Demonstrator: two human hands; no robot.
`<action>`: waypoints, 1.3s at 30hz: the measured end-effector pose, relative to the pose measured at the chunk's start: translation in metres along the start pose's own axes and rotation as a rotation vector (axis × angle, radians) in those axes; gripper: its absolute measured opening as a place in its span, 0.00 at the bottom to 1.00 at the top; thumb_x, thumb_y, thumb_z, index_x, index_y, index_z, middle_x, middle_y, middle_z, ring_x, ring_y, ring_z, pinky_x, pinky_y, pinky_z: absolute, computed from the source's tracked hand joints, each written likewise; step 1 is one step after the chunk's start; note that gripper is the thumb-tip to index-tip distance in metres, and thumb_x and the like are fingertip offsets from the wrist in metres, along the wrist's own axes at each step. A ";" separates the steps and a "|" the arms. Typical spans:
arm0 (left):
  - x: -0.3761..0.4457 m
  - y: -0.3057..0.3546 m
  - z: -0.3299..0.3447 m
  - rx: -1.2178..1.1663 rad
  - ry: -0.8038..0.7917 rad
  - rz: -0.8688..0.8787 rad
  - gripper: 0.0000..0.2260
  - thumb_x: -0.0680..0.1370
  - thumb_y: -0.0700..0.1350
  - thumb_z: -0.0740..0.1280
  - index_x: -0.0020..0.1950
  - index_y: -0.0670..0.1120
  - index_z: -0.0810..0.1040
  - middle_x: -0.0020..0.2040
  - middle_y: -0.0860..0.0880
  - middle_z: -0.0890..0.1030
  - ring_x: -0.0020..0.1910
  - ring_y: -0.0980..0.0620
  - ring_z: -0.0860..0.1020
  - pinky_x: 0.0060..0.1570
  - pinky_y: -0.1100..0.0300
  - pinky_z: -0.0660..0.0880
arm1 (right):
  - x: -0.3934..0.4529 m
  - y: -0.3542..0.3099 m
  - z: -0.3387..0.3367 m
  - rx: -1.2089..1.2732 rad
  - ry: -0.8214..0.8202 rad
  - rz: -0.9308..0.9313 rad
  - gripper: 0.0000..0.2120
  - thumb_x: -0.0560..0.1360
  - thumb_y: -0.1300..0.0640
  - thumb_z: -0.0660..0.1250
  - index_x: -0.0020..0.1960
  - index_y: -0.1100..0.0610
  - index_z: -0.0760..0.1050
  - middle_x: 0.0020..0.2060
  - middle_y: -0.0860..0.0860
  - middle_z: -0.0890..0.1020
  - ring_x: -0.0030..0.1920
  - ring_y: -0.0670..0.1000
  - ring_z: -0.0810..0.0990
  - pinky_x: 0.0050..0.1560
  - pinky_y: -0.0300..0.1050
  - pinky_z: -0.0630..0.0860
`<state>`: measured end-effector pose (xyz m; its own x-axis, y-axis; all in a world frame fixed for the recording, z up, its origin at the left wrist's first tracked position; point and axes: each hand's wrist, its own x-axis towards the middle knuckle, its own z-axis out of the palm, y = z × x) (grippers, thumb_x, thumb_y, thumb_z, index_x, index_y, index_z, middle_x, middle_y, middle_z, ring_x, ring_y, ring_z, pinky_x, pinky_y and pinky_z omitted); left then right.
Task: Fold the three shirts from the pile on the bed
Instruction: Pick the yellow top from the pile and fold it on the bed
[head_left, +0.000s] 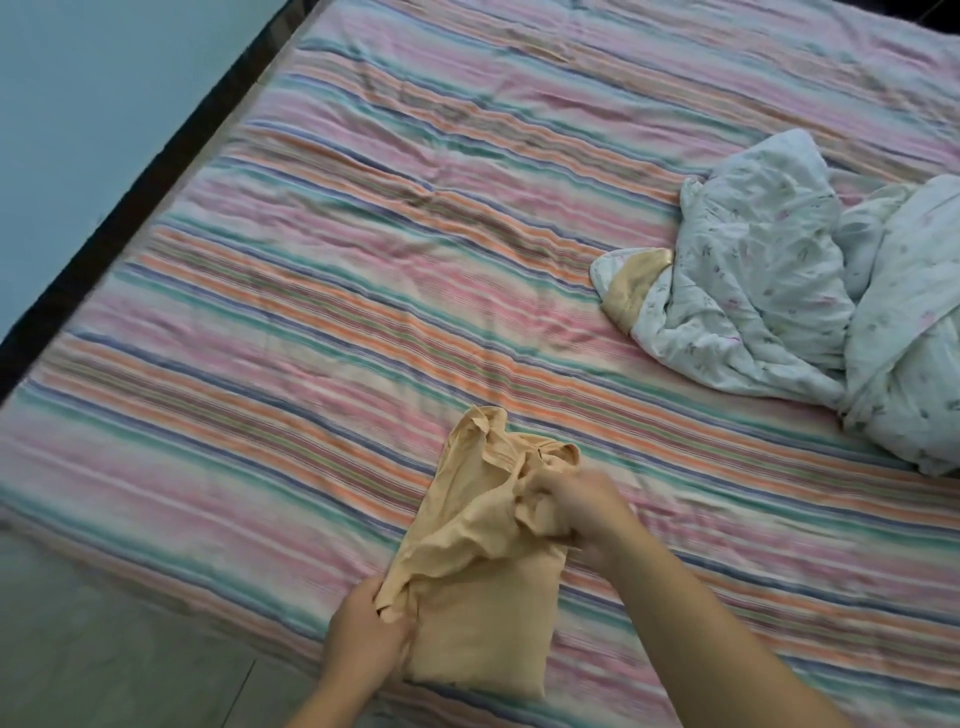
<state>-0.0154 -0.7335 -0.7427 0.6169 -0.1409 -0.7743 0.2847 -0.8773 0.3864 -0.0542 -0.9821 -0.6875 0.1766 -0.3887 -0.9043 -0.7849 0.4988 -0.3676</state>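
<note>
A tan shirt (488, 613) lies partly folded near the front edge of the striped bed (322, 291). Its lower half is a flat rectangle and its upper part is bunched and crumpled. My left hand (366, 631) grips the shirt's left edge at the fold. My right hand (582, 512) clutches the bunched cloth at the shirt's right side. A pile of pale floral clothes (779, 291) sits at the right of the bed, with a tan-lined collar (636, 283) showing at its left end.
The bed's dark frame edge (150, 192) runs diagonally at the left beside a blue wall (78, 104). Grey floor (104, 649) shows at the bottom left. Striped sheet stretches between the tan shirt and the pile.
</note>
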 end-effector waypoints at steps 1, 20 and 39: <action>0.001 -0.001 -0.001 -0.006 0.020 0.009 0.09 0.69 0.42 0.74 0.43 0.53 0.76 0.40 0.51 0.82 0.41 0.48 0.80 0.38 0.56 0.73 | -0.002 -0.009 0.007 0.023 -0.019 -0.016 0.05 0.70 0.60 0.72 0.44 0.60 0.80 0.42 0.57 0.85 0.45 0.56 0.83 0.47 0.51 0.81; 0.015 -0.002 0.009 -0.103 -0.036 -0.231 0.29 0.57 0.48 0.83 0.53 0.41 0.76 0.49 0.45 0.82 0.48 0.46 0.80 0.45 0.57 0.73 | -0.007 0.155 0.024 0.134 0.203 0.192 0.33 0.54 0.44 0.83 0.52 0.60 0.78 0.47 0.55 0.84 0.50 0.58 0.83 0.53 0.53 0.80; -0.031 -0.038 0.013 0.071 -0.216 -0.392 0.43 0.76 0.63 0.64 0.81 0.42 0.49 0.80 0.44 0.58 0.77 0.49 0.63 0.74 0.60 0.61 | -0.032 0.203 -0.005 0.269 -0.002 0.236 0.16 0.71 0.74 0.72 0.29 0.64 0.71 0.21 0.52 0.76 0.28 0.51 0.75 0.28 0.37 0.72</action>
<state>-0.0546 -0.7018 -0.7396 0.3031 0.1219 -0.9451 0.4106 -0.9117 0.0141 -0.2221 -0.8717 -0.7320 0.0102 -0.2371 -0.9714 -0.6200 0.7607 -0.1922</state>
